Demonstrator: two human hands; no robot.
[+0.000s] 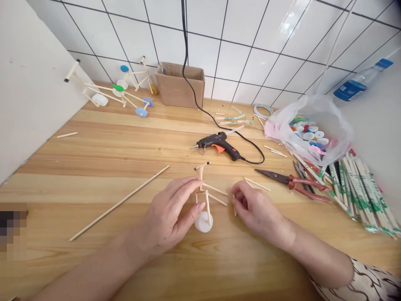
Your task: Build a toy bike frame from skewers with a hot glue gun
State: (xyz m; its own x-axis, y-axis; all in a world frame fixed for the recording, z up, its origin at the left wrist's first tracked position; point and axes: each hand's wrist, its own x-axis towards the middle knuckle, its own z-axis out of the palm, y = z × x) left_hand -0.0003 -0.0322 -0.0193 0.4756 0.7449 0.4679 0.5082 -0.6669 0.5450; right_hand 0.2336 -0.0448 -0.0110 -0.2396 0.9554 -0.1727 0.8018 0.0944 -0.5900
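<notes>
In the middle of the table, my left hand [171,213] grips a small stick frame [207,207] between thumb and fingers. A white bottle-cap wheel [203,222] sits at the frame's near end, and a dark-tipped crossbar [202,165] tops its far end. Two thin sticks reach from it toward the right. My right hand [255,211], closed in a pinch, holds a short wooden stick [234,207] just right of those stick ends. Part of that stick is hidden by the fingers.
A black glue gun [219,144] lies beyond my hands, its cord running up the wall. Pliers [293,182], wrapped chopsticks [360,188] and a bag of bottle caps [313,129] are at right. A long stick [119,203], finished-looking stick models [120,90] and a cardboard box [181,90] are leftward.
</notes>
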